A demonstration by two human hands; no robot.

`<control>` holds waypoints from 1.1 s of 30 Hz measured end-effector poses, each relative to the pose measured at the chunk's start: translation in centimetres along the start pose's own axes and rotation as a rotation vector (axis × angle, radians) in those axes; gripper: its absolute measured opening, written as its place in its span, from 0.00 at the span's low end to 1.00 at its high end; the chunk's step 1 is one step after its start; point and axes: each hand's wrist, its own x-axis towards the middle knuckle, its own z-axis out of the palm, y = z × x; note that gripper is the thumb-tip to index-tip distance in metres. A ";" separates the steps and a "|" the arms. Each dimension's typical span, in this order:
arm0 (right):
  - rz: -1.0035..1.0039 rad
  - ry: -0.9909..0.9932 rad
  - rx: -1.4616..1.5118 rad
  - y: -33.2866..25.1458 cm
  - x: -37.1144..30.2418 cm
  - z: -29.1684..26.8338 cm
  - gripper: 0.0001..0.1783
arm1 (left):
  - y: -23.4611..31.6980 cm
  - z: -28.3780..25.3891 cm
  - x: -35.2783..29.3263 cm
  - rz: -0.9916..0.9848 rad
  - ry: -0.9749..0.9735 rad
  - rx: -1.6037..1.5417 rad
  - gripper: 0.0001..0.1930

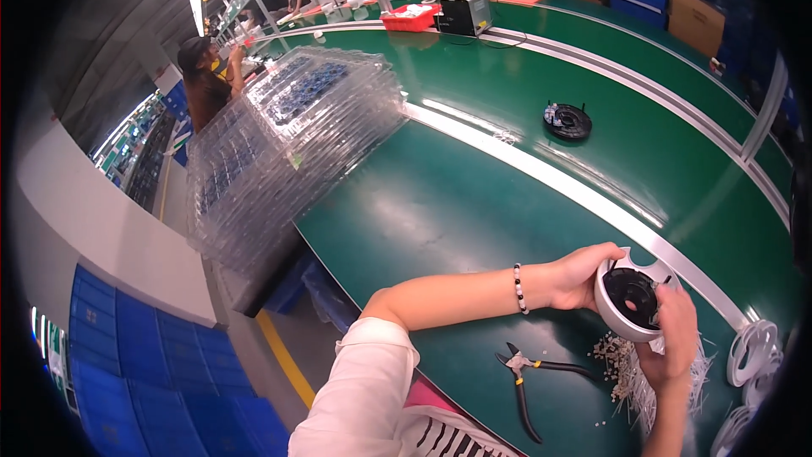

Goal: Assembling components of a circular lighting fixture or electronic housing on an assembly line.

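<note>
- We hold a white rounded housing (pixel 615 318) between both hands, just above the near right part of a green workbench (pixel 406 220), its open side tilted up toward us.
- Our left hand (pixel 584 277), a bracelet (pixel 520 289) of dark and pale beads at the wrist, grips the housing's left upper rim.
- Our right hand (pixel 674 332) closes around its right side, fingers bent in over the rim; we cannot tell exactly what the fingertips touch.
- Inside the housing we see a black round insert (pixel 620 288) with an opening at its middle.
- Below our hands lie a heap of small beige pieces (pixel 616 366) and, beside it, a spread of thin white strips (pixel 671 396).
- To the left of the heap, we see cutting pliers (pixel 519 363), dark handles spread apart.
- At far right, pale rings (pixel 734 364) lie in a cluster.
- Beyond a pale rail (pixel 584 192), a black disc-shaped part (pixel 568 122) rests on a green surface; a stack of clear trays (pixel 296 152) rises at left.
</note>
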 end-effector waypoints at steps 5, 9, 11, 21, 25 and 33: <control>0.014 -0.187 -0.018 -0.4 0.1 -1.9 0.14 | -0.5 -0.4 0.0 -0.083 -0.027 -0.014 0.19; 0.072 -0.220 -0.115 0.5 -0.3 -3.4 0.19 | -0.6 0.8 2.1 -0.075 -0.076 -0.046 0.21; 0.136 -0.281 -0.092 1.4 0.6 -4.4 0.35 | 1.0 1.6 2.5 -0.025 -0.057 -0.011 0.24; 0.618 -0.197 -0.904 11.7 -8.5 -18.7 0.22 | 8.0 -3.1 16.8 0.370 0.139 0.115 0.19; 0.853 -0.322 -0.989 16.0 -13.8 -23.3 0.24 | 8.0 -5.5 21.1 0.433 0.259 0.204 0.17; 0.835 -0.263 -0.705 19.7 -14.5 -23.9 0.06 | 16.0 -8.6 16.9 1.238 0.966 1.672 0.12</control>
